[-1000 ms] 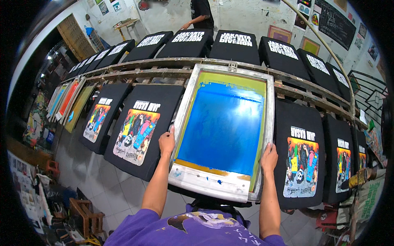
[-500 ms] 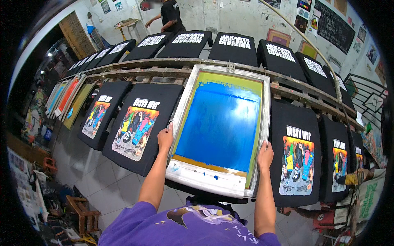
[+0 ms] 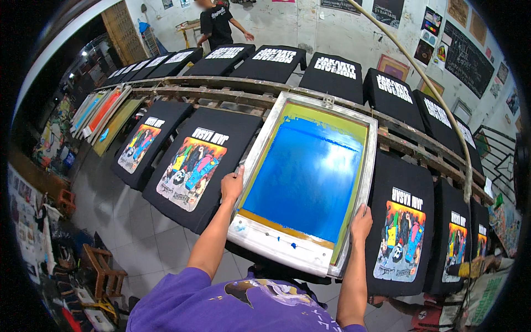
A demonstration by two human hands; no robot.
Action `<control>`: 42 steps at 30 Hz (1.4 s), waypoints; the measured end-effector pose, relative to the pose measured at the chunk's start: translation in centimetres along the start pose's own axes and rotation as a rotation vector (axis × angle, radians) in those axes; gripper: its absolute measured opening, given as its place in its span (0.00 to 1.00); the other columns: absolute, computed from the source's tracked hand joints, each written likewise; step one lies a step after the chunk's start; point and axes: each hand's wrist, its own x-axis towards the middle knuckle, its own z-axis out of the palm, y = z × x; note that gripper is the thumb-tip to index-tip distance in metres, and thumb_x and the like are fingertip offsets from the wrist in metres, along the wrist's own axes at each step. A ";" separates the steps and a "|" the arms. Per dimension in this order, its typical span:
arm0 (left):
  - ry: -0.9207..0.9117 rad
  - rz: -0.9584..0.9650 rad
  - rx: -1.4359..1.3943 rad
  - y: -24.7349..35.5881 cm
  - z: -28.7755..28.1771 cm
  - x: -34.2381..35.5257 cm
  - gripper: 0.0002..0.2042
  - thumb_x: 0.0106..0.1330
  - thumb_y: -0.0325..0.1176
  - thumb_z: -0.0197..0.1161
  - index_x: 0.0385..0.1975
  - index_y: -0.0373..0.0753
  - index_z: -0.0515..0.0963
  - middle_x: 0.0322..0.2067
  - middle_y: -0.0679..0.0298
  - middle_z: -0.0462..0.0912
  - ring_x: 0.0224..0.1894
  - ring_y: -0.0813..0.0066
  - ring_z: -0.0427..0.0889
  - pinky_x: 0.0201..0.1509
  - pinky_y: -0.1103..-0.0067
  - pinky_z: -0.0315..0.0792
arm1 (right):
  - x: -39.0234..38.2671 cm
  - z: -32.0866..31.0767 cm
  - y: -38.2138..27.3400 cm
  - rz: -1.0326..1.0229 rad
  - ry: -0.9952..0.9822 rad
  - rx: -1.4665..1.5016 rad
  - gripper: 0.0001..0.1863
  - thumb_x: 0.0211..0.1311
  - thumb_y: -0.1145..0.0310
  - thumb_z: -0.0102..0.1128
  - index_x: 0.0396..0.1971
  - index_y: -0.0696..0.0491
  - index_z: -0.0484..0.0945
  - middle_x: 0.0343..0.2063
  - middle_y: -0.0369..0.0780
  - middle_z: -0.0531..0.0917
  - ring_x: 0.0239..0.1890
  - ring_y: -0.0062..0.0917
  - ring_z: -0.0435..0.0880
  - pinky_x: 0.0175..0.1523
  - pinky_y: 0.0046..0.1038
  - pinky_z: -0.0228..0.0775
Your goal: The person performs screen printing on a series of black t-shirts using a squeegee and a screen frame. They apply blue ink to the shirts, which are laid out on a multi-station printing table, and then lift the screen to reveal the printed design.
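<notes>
A screen-printing screen (image 3: 304,174) lies in front of me, its pale metal frame around a mesh covered in blue with yellow-green margins. My left hand (image 3: 232,185) grips the left side of the frame, fingers wrapped over the edge. On the opposite side, my right hand (image 3: 361,222) is closed round the right rail. Small blue ink smudges mark the white near end. What lies beneath the screen is mostly hidden; a dark edge shows below it. A black shirt with a colourful print (image 3: 191,166) lies to the left, and another black shirt (image 3: 401,238) to the right.
Wooden rails (image 3: 221,102) run across behind the screen, with a far row of black shirts with white lettering (image 3: 268,61). Coloured screens (image 3: 102,119) lean together at the left. A pole (image 3: 420,69) slants down on the right. Another person (image 3: 217,25) stands beyond the far row.
My view has shifted, so the shirts and screen sit further right and mostly lower. Both hands keep their hold on the frame. The other person has turned, one arm now reaching right.
</notes>
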 end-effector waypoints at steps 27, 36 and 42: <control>0.020 0.066 0.066 -0.1 0.4 0.3 0.37 0.69 0.64 0.51 0.21 0.28 0.80 0.24 0.41 0.81 0.31 0.41 0.80 0.39 0.56 0.69 | -0.1 0.5 1.0 0.106 -0.002 -0.019 0.32 0.74 0.47 0.43 0.63 0.59 0.67 0.40 0.63 0.82 0.45 0.60 0.81 0.53 0.51 0.70; -0.010 0.080 0.100 -0.1 0.8 0.2 0.39 0.69 0.64 0.50 0.18 0.26 0.77 0.21 0.44 0.79 0.27 0.47 0.78 0.37 0.57 0.68 | 0.4 0.8 2.5 0.008 -0.016 0.023 0.33 0.73 0.49 0.44 0.70 0.54 0.60 0.40 0.61 0.83 0.43 0.59 0.82 0.52 0.53 0.72; 0.001 0.054 0.111 -1.8 0.7 1.3 0.39 0.69 0.64 0.50 0.18 0.25 0.77 0.21 0.43 0.79 0.25 0.47 0.76 0.37 0.57 0.67 | -0.5 -0.9 -1.0 0.140 -0.013 0.017 0.37 0.73 0.49 0.45 0.72 0.58 0.52 0.33 0.64 0.82 0.39 0.61 0.82 0.50 0.55 0.72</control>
